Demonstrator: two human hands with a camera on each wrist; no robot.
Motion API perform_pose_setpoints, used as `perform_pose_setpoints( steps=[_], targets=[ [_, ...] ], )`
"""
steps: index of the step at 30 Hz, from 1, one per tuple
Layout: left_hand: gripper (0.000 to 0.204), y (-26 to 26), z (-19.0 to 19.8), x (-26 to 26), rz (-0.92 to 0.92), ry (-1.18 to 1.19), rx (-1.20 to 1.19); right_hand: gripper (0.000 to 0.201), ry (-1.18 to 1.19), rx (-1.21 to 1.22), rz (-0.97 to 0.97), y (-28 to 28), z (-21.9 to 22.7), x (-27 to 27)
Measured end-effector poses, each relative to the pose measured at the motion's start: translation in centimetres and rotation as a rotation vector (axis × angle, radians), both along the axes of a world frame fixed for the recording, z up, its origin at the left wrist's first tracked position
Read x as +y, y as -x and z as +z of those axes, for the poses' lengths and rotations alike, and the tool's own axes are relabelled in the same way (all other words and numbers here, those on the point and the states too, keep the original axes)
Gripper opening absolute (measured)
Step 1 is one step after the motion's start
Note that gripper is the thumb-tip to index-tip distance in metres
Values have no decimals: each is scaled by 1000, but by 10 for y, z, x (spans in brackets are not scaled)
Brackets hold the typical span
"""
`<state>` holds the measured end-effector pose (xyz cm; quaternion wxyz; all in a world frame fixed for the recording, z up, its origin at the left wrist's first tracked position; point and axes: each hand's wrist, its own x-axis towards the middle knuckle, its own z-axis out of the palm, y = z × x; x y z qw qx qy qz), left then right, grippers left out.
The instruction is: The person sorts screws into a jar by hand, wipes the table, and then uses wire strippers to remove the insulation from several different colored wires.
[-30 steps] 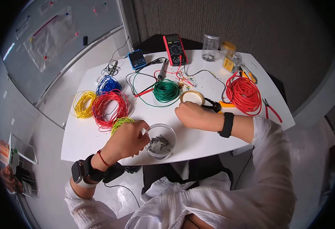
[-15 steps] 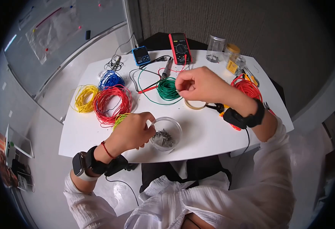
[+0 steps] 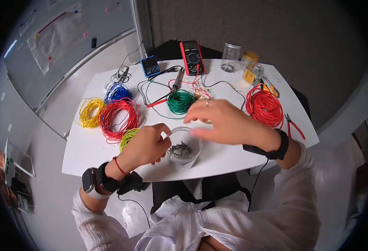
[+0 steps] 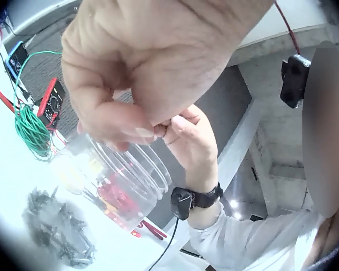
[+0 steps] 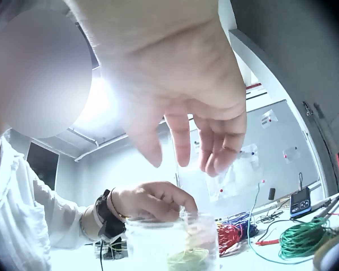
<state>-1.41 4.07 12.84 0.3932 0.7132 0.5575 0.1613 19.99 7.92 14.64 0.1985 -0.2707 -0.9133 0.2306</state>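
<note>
Near the table's front edge stands a clear plastic jar with no lid on. Small grey metal pieces, slim like screws, lie in a heap at its bottom. My left hand grips the jar's rim from the left with curled fingers; in the left wrist view the ridged neck lies just below the fingers. Over the jar's right side hovers my right hand, its fingers loosely stretched and spread from the thumb. Nothing shows between those fingers in the right wrist view.
Coils of yellow, blue, red and lime wire lie at left, green wire mid-table. Behind are a multimeter, a blue-framed device and jars. Red wire and pliers lie right.
My right hand lifted from beside the tape roll with fingers curled, then came down toward the jar, and its fingers have opened out. My left hand has stayed at the jar's rim.
</note>
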Motion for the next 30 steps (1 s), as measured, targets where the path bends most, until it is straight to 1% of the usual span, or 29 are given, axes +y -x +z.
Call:
perform_pose_setpoints(
  steps=[2, 3, 4, 6, 7, 8, 9, 10, 11, 12, 13, 14, 15, 16, 17, 18, 19, 20, 21, 22, 23, 24, 26, 27, 28, 29, 30],
  targets=[
    [21, -3, 4, -7, 15, -16, -10, 32, -177, 86, 86, -18, -23, -8],
    [21, -5, 7, -10, 40, -21, -19, 33, -183, -4, 137, -24, -27, -15],
    [21, -7, 9, -11, 35, -18, -20, 33, -180, -5, 133, -27, -34, -22],
    [24, -13, 12, -12, 1, 25, -1, 31, -41, -37, 76, -31, -47, -33],
    [24, -16, 12, -13, -3, 27, -2, 28, 90, -57, 33, -29, -51, -34],
    [26, -18, 12, -14, 21, 2, -81, 28, 92, -58, 30, -33, -50, -34],
    [29, -20, 11, -16, 47, -23, -161, 27, -4, -18, -21, -38, -48, -33],
    [29, -20, 8, -26, 47, -23, -165, 26, -101, 22, -69, -43, -46, -30],
    [32, -18, 2, -44, 60, -259, -260, 25, -90, 81, -137, -54, -42, -23],
    [35, -15, -4, -62, 72, -499, -352, 24, 78, 26, -256, -65, -24, -20],
    [34, -5, -11, -83, -55, -447, -339, 23, 18, 75, -324, -78, -13, -13],
    [33, 4, -15, -98, -184, -390, -322, 28, -20, 126, -330, -96, -9, 1],
    [32, 3, -17, -101, -279, -219, -224, 29, -182, 93, -371, -104, 9, 13],
    [31, 2, -19, -104, -370, -42, -131, 30, -139, 263, -395, -112, 16, 31],
    [31, 2, -35, -107, -375, -31, -133, 28, -243, 133, -504, -123, 28, 55],
    [31, 2, -61, -105, -401, -53, -92, 29, -154, 54, -589, -128, 41, 82],
    [31, 4, -80, -103, -429, -83, -48, 35, -248, -39, -635, -127, 55, 99],
    [31, 5, -90, -102, -437, -88, -45, 33, -289, -92, -659, -125, 60, 120],
    [29, 5, -97, -102, -402, -55, -87, 31, -328, -146, -684, -123, 59, 143],
    [28, 7, -103, -101, -367, -23, -130, 32, -294, -149, -696, -124, 53, 171],
    [27, 8, -105, -99, -351, 6, -122, 34, -262, -150, -705, -122, 45, 193],
    [27, 10, -108, -98, -354, -3, -118, 34, -270, -145, -709, -118, 38, 204],
    [25, 15, -113, -98, -272, -46, -99, 43, -175, -327, -779, -105, 29, 224],
    [23, 17, -113, -99, -255, -62, -62, 43, -180, -320, -778, -104, 24, 235],
    [23, 22, -115, -98, -254, -59, -61, 42, -112, -322, -800, -106, 17, 244],
    [21, 26, -118, -98, -247, -123, -76, 41, -39, -330, -820, -108, 7, 252],
    [20, 28, -121, -99, -241, -184, -95, 41, -29, -340, -820, -107, 0, 256]
  ],
)
